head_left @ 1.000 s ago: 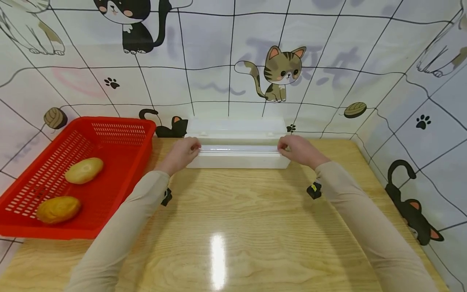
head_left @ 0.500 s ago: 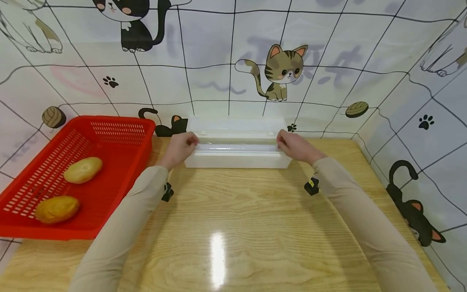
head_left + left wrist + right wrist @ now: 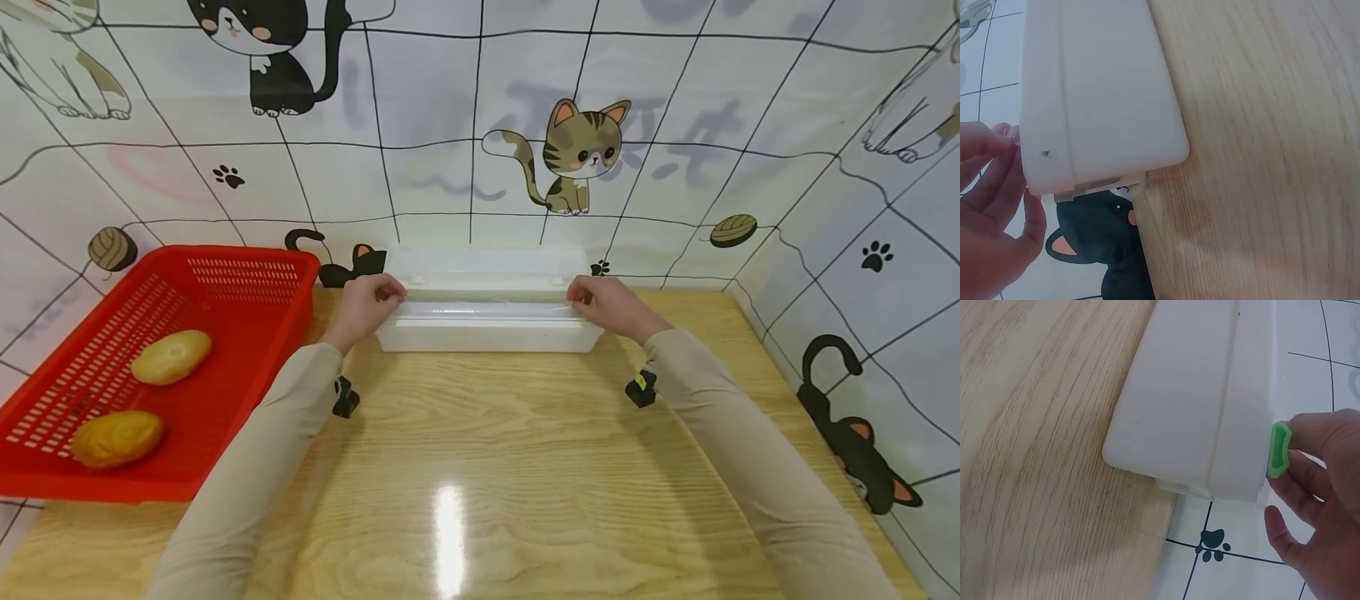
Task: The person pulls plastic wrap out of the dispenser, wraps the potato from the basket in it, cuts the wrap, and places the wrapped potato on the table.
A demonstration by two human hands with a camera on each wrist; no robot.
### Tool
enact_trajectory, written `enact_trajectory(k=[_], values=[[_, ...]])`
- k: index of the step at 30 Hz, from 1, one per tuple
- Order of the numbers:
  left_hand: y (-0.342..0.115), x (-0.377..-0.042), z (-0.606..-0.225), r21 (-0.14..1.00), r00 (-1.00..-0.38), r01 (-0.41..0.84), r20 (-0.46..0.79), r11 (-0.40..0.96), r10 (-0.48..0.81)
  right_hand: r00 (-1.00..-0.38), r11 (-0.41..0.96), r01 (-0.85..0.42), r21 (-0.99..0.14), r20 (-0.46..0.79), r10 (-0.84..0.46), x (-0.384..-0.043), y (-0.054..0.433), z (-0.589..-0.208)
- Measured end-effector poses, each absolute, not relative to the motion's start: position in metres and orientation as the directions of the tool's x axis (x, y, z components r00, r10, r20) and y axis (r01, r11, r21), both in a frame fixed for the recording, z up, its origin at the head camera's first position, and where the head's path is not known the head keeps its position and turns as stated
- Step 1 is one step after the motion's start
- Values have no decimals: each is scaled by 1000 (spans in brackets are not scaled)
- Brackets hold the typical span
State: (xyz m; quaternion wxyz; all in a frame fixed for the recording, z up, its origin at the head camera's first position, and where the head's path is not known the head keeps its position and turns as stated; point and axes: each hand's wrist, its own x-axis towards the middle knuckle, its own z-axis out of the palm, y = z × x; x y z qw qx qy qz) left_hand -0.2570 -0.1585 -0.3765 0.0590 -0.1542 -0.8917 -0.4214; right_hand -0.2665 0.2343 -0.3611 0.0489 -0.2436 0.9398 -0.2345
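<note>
A long white cling film box (image 3: 487, 337) stands at the back of the table, its lid (image 3: 487, 260) tipped up against the wall. Clear cling film (image 3: 487, 311) stretches along its opening. At the left end, my left hand (image 3: 363, 308) pinches the film's edge between thumb and fingers. My right hand (image 3: 618, 308) pinches the other end the same way. In the left wrist view, the left fingers (image 3: 1007, 147) sit right at the box's top edge. The right wrist view shows a small green plastic piece (image 3: 1279, 450) beside the right fingertips.
A red perforated basket (image 3: 296, 308) on the left holds two potato-like items, one pale (image 3: 172, 357) and one darker yellow (image 3: 117, 439). Cat-patterned wall covering (image 3: 435, 117) closes off the back and right side. Bare wooden tabletop (image 3: 540, 450) lies in front of the box.
Both hands have shifted only slightly, keeping their pinch at the two ends of the film. The basket and its contents have stayed put.
</note>
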Motion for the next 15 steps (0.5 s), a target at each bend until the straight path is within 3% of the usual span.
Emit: enact_trajectory(k=[15], values=[[-164, -262, -369, 812, -982, 183, 129, 555, 135, -889, 771, -449, -453, 133, -439, -270, 236, -354]])
